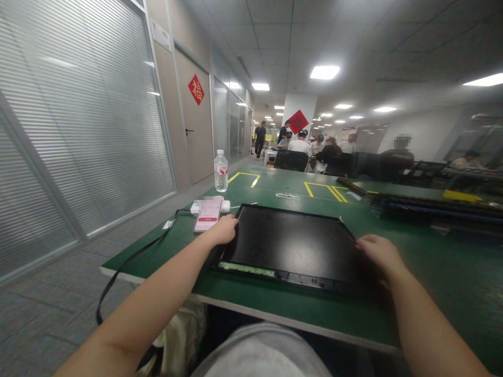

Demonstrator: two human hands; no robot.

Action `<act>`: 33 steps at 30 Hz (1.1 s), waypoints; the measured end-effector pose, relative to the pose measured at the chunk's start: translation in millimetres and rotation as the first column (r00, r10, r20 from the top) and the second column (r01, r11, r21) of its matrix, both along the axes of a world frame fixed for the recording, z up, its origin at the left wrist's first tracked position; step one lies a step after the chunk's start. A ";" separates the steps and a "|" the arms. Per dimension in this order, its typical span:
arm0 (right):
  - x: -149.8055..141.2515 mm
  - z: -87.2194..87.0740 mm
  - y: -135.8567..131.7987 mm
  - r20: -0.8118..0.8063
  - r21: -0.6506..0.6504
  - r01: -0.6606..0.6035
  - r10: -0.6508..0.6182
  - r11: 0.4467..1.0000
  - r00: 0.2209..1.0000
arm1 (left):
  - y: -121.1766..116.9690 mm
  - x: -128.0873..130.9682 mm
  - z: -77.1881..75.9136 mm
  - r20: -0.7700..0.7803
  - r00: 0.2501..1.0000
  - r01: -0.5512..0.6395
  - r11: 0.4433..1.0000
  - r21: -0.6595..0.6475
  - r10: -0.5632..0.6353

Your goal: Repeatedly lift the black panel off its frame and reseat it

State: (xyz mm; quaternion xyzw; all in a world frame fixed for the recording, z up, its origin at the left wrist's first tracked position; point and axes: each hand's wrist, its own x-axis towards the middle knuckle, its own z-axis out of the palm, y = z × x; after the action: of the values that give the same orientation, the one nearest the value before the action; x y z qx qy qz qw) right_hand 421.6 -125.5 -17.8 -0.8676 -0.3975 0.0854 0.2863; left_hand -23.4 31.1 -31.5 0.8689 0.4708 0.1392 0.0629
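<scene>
A flat black display panel (294,241) lies in front of me at the near side of the green table. Along its near edge runs a strip of green circuit board (245,269). My left hand (225,230) is closed on the panel's left edge. On the opposite side, my right hand (379,254) grips the right edge, its fingers partly blurred. Just beyond my left hand, a phone (207,215) with a lit screen lies against a white device (225,206).
A water bottle (221,172) stands at the table's left edge. Stacked dark panels (436,209) lie at the right. A black strap (133,259) hangs over the left edge of the green table (157,256). Several people sit or stand farther back.
</scene>
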 end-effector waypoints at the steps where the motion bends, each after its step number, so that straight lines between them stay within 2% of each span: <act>1: 0.6 -0.3 0.2 0.000 -0.001 -0.003 0.003 1.000 1.000 | -0.2 0.4 0.0 0.005 1.000 0.000 1.000 0.001 0.000; 14: 4.3 -4.8 2.5 0.031 0.031 -0.002 0.001 1.000 1.000 | -3.4 4.3 4.5 -0.010 1.000 -0.012 1.000 -0.019 0.012; 23: 3.5 -4.4 2.3 0.021 0.027 -0.010 0.010 1.000 1.000 | -3.3 7.8 2.9 -0.027 0.995 -0.096 0.994 0.049 0.097; 29: 6.8 -9.1 4.4 0.015 0.038 -0.014 0.013 0.999 1.000 | -5.2 8.7 2.6 -0.016 0.984 -0.176 0.984 -0.035 0.176; 33: 11.8 -13.9 6.9 -0.005 0.077 -0.023 0.023 0.997 1.000 | -4.0 8.0 1.7 0.061 0.977 -0.200 0.975 -0.101 0.207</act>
State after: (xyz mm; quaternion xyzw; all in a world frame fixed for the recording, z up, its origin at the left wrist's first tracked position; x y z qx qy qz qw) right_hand 433.4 -118.6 -31.7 -0.8512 -0.4095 0.0760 0.3195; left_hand -15.4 27.0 -29.8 0.8067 0.5609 0.1533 0.1058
